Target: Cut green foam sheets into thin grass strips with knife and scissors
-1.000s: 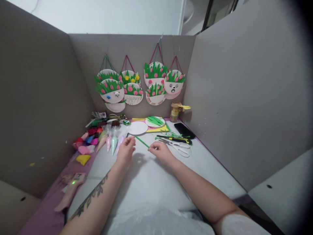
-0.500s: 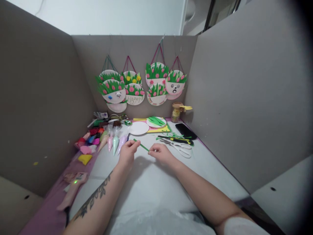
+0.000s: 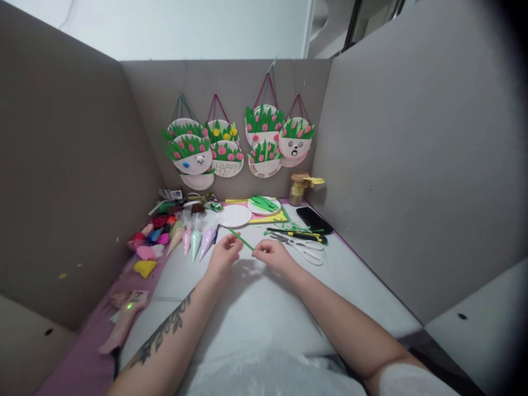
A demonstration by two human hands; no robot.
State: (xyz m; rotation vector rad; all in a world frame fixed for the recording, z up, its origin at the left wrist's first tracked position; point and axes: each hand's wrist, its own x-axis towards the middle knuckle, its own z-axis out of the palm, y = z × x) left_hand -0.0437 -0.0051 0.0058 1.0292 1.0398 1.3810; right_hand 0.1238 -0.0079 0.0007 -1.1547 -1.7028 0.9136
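A narrow green paper strip (image 3: pixel 240 238) slants above the white table, its right end pinched in the fingers of my right hand (image 3: pixel 272 257). My left hand (image 3: pixel 226 254) is just under the strip's left part, its fingers curled loosely and apart; they seem to have come off the paper. Beyond my hands lies a white paper plate (image 3: pixel 234 216), and behind it another plate (image 3: pixel 249 203) carries a pile of green paper leaves (image 3: pixel 264 204). White-handled scissors (image 3: pixel 307 248) and a black and yellow utility knife (image 3: pixel 305 236) lie to the right of my right hand.
Filled piping bags (image 3: pixel 196 243) and colourful clay packets (image 3: pixel 159 234) crowd the left side. A pink hot glue gun (image 3: pixel 127 322) lies near the left edge. At the back right are a black phone (image 3: pixel 314 220) and a jar (image 3: pixel 296 190). Decorated plates (image 3: pixel 265 159) hang on the grey partition.
My left hand has loosened its pinch on the strip and moved slightly right and down. My right hand still grips the strip's right end, which has shifted a little up and right.
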